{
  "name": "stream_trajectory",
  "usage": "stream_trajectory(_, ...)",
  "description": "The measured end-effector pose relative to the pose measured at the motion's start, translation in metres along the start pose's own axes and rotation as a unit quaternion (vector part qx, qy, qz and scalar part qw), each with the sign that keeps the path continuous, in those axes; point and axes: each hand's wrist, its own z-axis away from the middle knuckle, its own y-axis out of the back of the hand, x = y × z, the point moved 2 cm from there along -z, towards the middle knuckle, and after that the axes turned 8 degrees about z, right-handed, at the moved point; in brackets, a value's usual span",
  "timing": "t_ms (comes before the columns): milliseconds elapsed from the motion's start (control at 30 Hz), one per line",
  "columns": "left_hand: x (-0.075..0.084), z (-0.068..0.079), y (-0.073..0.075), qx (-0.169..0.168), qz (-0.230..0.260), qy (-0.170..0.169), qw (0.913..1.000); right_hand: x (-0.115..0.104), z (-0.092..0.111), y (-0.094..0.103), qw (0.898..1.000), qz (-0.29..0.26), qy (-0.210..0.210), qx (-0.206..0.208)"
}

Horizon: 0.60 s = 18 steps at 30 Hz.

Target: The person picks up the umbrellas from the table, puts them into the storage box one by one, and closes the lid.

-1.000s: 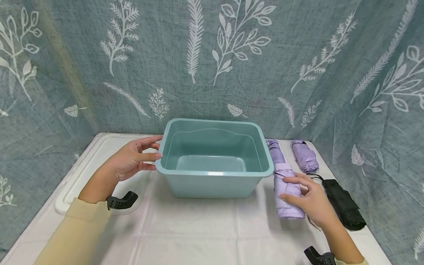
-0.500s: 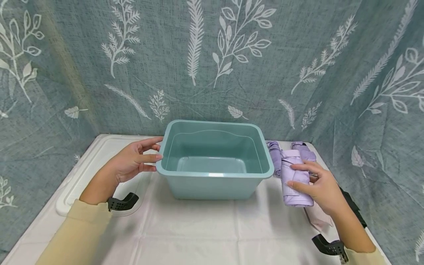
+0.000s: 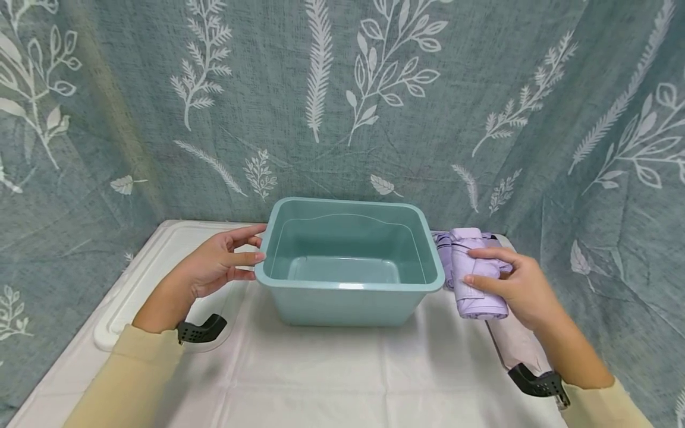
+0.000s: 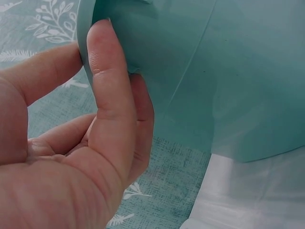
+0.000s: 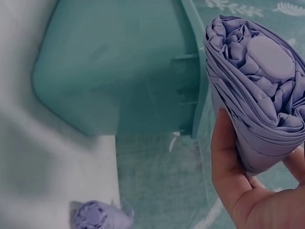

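A teal plastic storage bin (image 3: pixel 348 306) stands on the white-covered table in the middle of the head view. My left hand (image 3: pixel 218 263) pinches its left rim, which the left wrist view shows between thumb and fingers. To the right of the bin, my right hand (image 3: pixel 518 286) grips a lavender folded umbrella (image 3: pixel 473 297) held above the table. Its gathered end with an oval cap (image 5: pixel 271 58) faces the right wrist camera. Behind it, other lavender umbrellas (image 3: pixel 443 258) lie partly hidden.
A white lid (image 3: pixel 141 285) lies flat on the left, partly under the left arm. A pale pink folded item (image 3: pixel 518 342) rests beneath the right forearm. Patterned blue-green curtains (image 3: pixel 299 119) close off the back and sides. Inside the bin, the bare floor (image 3: pixel 342 270) shows.
My right hand has lifted the lavender umbrella and moved it slightly right and away from me. The black umbrella on the right is now hidden by the arm. My left hand stays at the rim.
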Motion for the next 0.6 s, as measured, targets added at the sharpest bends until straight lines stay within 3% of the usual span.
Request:
stream_trajectory(233, -0.001, 0.0, 0.0, 0.001, -0.003, 0.002, 1.0, -0.016, -0.016, -0.004, 1.0, -0.002, -0.011, -0.02)
stream_trajectory(600, -0.001, -0.001, 0.0, -0.005, 0.006, 0.003, 1.0, -0.031, -0.039, -0.013, 0.993, -0.063, -0.085, -0.057)
